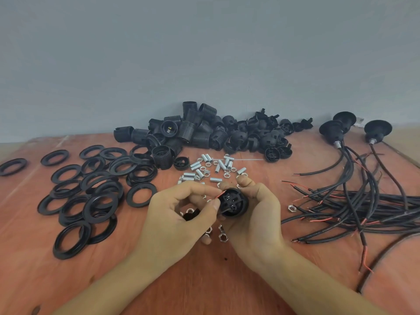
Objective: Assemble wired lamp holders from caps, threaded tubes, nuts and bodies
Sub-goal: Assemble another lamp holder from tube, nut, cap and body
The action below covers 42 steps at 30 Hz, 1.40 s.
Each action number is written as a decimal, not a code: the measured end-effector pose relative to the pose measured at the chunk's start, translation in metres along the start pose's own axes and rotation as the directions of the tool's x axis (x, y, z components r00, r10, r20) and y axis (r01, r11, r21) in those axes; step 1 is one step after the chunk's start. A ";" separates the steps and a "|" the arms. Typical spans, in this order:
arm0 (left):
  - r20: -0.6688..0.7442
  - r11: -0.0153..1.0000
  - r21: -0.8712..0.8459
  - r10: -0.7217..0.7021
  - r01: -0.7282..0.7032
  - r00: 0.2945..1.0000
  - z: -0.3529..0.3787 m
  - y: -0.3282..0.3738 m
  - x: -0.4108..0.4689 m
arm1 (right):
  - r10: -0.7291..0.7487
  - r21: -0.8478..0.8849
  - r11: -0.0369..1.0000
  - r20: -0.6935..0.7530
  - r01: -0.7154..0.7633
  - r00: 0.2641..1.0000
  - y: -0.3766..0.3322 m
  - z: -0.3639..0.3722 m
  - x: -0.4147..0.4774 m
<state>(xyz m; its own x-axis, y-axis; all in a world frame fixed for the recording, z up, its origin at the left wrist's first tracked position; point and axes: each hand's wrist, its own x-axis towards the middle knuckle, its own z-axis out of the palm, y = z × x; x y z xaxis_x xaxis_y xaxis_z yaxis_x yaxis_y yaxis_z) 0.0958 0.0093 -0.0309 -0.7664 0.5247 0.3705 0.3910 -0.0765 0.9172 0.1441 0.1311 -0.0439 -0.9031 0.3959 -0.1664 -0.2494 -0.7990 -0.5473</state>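
My right hand (pixel 254 210) grips a black lamp holder part (pixel 233 202) with its terminal face turned toward my left hand. My left hand (pixel 179 210) pinches a thin red wire (pixel 220 194) between thumb and forefinger at that face. Something black sits under my left palm, mostly hidden. Silver threaded tubes (pixel 216 167) and small nuts lie just beyond my hands. More nuts (pixel 221 235) lie on the table below my hands. Black threaded bodies (pixel 188 130) and rounded caps (pixel 261 133) are heaped at the back by the wall.
Several black rings (pixel 91 192) spread over the left of the reddish wooden table (pixel 204 280). A bundle of black cables with red cores (pixel 352 205) lies at the right. Three assembled holders with cables (pixel 336 130) stand at the back right. A single nut (pixel 291 208) lies near the cables.
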 end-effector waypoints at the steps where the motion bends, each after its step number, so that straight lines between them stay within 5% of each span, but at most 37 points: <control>1: -0.002 1.000 0.009 0.006 -0.006 1.000 0.000 -0.001 0.000 | -0.012 -0.001 1.000 -0.001 0.012 1.000 0.000 0.000 0.000; 17: -0.019 0.934 0.315 0.184 -0.169 0.983 -0.008 -0.008 0.005 | -0.280 -0.214 0.937 0.020 0.278 0.960 0.003 0.000 0.004; 29: 0.022 0.932 0.358 0.054 -0.058 0.998 -0.011 -0.011 0.007 | -0.424 -0.630 0.560 0.340 0.538 0.839 0.000 -0.002 0.001; 36: 0.047 0.872 0.454 0.185 -0.186 0.982 -0.010 -0.011 0.006 | -0.348 -0.706 0.464 0.411 0.535 0.843 -0.003 -0.003 0.000; 42: 0.030 0.931 0.363 0.037 -0.046 0.999 -0.010 -0.016 0.007 | -0.315 -0.739 0.418 0.427 0.528 0.847 -0.006 -0.002 0.001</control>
<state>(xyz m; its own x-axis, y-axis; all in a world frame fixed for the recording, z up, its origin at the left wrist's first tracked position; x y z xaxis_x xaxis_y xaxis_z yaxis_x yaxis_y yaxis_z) 0.0786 0.0054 -0.0418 -0.7357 0.5468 0.3997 0.5837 0.2125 0.7837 0.1455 0.1369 -0.0429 -0.8363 0.3934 0.3818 -0.3228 0.2095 -0.9230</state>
